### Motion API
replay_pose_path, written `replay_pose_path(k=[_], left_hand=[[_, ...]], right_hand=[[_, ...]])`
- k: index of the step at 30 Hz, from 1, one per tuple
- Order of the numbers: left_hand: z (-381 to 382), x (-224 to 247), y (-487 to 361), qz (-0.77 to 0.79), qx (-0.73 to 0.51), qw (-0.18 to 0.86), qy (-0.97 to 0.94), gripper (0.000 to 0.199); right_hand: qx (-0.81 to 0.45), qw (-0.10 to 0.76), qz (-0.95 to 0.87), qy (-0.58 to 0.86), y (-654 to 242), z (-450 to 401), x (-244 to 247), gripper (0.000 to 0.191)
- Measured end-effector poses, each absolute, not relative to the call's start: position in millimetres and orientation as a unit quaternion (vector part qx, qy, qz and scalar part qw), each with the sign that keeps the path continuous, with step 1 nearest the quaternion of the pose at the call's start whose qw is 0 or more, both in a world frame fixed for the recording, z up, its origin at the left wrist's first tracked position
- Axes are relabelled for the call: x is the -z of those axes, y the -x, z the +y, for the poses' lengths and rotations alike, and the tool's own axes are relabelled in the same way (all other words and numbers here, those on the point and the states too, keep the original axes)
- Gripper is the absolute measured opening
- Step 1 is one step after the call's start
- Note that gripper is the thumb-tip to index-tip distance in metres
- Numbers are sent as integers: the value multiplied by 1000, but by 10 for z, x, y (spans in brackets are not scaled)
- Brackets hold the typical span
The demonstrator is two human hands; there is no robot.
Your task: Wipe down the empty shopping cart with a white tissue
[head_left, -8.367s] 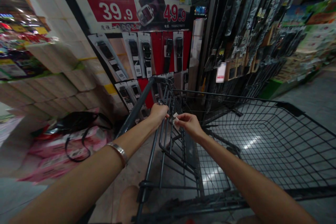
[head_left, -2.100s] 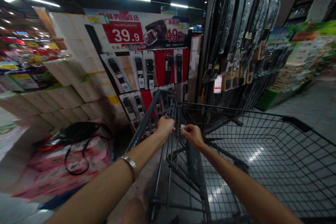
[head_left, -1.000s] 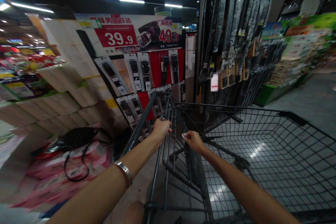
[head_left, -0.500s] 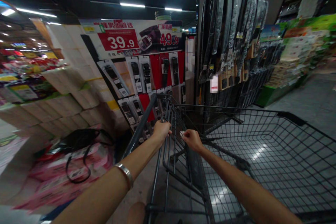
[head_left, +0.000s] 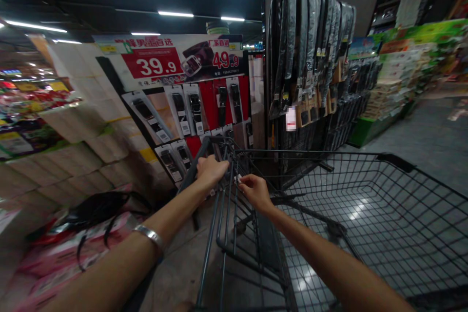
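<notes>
In the head view a dark wire shopping cart [head_left: 329, 153] stands before me, turned to the right. My left hand [head_left: 212, 170], a silver bracelet on its wrist, is closed over the cart's frame beside the handle bar [head_left: 192, 173]; the undersides of its fingers are hidden. Just right of it, my right hand [head_left: 258, 192] pinches a small white piece [head_left: 239, 179] between thumb and fingertips, close to the wires of the cart's seat end. The piece is too small to name surely.
Packaged belts [head_left: 193, 109] hang on a display under a price sign [head_left: 157, 61]. More belts in plastic [head_left: 310, 34] hang on a dark pillar rack. To the left, stacked white packs [head_left: 66, 161] stand above pink boxes [head_left: 98, 243] with a black bag [head_left: 97, 207] on top.
My left hand has shifted left and slightly up toward the handle bar. My right hand, still pinching the white piece, has moved left toward the cart's wires. The view has turned slightly right.
</notes>
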State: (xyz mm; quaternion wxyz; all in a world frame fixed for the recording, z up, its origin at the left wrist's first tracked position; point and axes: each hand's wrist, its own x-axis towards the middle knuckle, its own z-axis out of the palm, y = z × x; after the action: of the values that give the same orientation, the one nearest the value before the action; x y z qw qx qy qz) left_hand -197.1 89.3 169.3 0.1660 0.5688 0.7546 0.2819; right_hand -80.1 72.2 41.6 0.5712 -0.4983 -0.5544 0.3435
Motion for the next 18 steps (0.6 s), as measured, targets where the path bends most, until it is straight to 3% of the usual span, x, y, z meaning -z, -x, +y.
replay_pose_path(k=[3, 8, 12, 18], left_hand=[[1035, -1751, 1915, 722, -212, 226, -619, 11], [1125, -1712, 1792, 726, -187, 184, -635, 22], [1105, -1714, 1782, 719, -81, 266, -637, 22], [1021, -1730, 1820, 700, -108, 280, -648, 21]], right_hand=[[-323, 568, -575, 492, 791, 697, -437, 10], [-324, 533, -590, 513, 761, 707, -384, 8], [-322, 502, -597, 537, 708, 717, -233, 6], [-272, 402, -648, 587, 528, 707, 81, 6]])
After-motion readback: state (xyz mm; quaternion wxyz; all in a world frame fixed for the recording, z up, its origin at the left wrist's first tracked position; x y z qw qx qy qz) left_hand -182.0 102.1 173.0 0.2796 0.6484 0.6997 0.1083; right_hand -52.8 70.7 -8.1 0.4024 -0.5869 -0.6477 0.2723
